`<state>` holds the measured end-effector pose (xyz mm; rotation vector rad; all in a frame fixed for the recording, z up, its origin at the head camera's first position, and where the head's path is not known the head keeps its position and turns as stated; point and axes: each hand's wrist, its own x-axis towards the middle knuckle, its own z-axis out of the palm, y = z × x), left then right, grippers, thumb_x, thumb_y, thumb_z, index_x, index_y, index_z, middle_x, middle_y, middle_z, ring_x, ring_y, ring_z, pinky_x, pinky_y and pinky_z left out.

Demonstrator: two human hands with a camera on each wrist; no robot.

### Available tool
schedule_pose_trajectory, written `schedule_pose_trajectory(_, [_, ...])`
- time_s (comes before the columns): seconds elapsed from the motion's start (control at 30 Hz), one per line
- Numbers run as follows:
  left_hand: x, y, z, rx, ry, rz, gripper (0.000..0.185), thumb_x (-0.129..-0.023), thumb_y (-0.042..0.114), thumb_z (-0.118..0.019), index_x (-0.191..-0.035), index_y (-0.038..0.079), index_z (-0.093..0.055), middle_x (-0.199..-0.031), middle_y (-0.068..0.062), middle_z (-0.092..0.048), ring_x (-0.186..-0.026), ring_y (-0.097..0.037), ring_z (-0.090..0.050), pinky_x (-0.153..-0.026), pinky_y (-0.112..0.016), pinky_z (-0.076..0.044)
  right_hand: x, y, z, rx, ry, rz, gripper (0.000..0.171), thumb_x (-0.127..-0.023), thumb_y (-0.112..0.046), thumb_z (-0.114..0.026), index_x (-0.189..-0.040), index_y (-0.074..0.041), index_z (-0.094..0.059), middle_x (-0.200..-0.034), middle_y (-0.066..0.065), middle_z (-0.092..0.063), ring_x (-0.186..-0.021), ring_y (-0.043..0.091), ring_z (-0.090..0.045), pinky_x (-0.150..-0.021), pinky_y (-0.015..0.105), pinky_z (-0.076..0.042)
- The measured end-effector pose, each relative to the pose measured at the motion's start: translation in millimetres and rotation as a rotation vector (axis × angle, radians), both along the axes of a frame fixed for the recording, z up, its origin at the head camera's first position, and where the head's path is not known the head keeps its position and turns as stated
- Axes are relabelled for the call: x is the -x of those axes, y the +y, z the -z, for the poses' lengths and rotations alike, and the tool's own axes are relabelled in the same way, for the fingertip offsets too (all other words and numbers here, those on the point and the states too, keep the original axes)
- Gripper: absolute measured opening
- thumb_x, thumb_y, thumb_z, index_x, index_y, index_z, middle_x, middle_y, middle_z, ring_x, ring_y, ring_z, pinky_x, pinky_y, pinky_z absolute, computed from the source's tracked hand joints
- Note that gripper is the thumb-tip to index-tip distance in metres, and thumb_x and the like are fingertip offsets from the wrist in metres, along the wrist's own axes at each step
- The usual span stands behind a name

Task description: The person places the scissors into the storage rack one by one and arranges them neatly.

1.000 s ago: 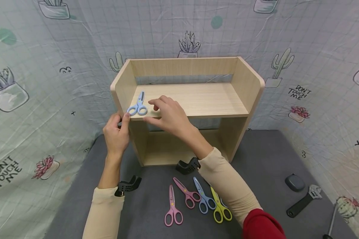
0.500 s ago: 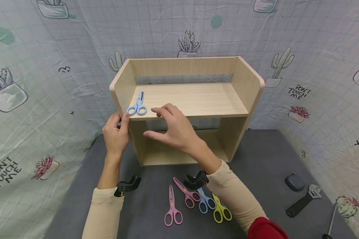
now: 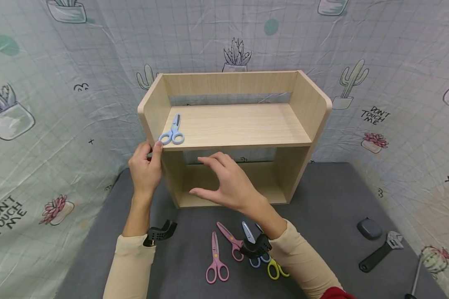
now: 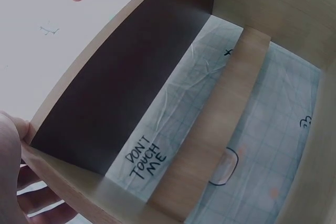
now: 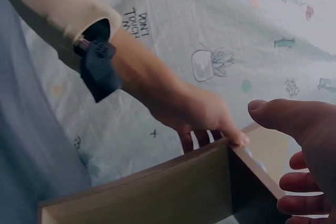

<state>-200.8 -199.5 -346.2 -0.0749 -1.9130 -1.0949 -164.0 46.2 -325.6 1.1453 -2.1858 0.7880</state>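
Gripping the rounded front edge of the wooden shelf's [image 3: 243, 124] left side panel, the left hand [image 3: 145, 168] curls thumb and fingers round the pale, smooth-grained board. Empty and relaxed, the right hand [image 3: 230, 185] hangs with fingers loosely spread before the shelf's lower opening. Light blue scissors [image 3: 173, 132] with plastic loop handles lie flat on the shelf's top board, near its left panel. Pink scissors [image 3: 216, 259] lie on grey felt before the shelf.
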Motion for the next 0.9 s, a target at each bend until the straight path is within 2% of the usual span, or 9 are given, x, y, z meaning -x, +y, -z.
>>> schedule_pose_trajectory(0.23, [0.1, 0, 0.4, -0.006, 0.0, -0.006, 0.031, -0.1, 0.026, -0.061, -0.097, -0.003, -0.072, -0.105, -0.016, -0.072, -0.09, -0.015, -0.063, -0.069, -0.007, -0.043, -13.5, 6, 19.5, -0.01, -0.022, -0.025, 0.072, -0.075, -0.047, -0.085, -0.132, -0.009, -0.062, -0.114, 0.004, -0.063, -0.107, 0.016, -0.058, -0.092, 0.031, -0.051])
schedule_pose_trajectory(0.63, [-1.1, 1, 0.2, -0.007, -0.008, 0.005, 0.032, -0.1, 0.027, -0.061, -0.099, -0.003, -0.072, -0.107, -0.016, -0.072, -0.092, -0.022, -0.066, -0.07, -0.007, -0.043, -29.3, 19, 49.8, -0.059, -0.07, -0.025, 0.073, -0.076, -0.046, -0.084, -0.134, -0.01, -0.06, -0.116, 0.002, -0.062, -0.105, 0.014, -0.055, -0.087, 0.028, -0.051])
schedule_pose_trajectory(0.9, [-1.2, 1, -0.5, -0.006, -0.008, -0.002, 0.032, -0.1, 0.027, -0.061, -0.098, -0.003, -0.071, -0.106, -0.016, -0.071, -0.091, -0.019, -0.065, -0.07, -0.007, -0.043, -36.4, 25, 71.6, -0.082, -0.166, 0.002, 0.073, -0.078, -0.049, -0.082, -0.136, -0.012, -0.059, -0.117, -0.001, -0.061, -0.106, 0.012, -0.055, -0.088, 0.03, -0.051])
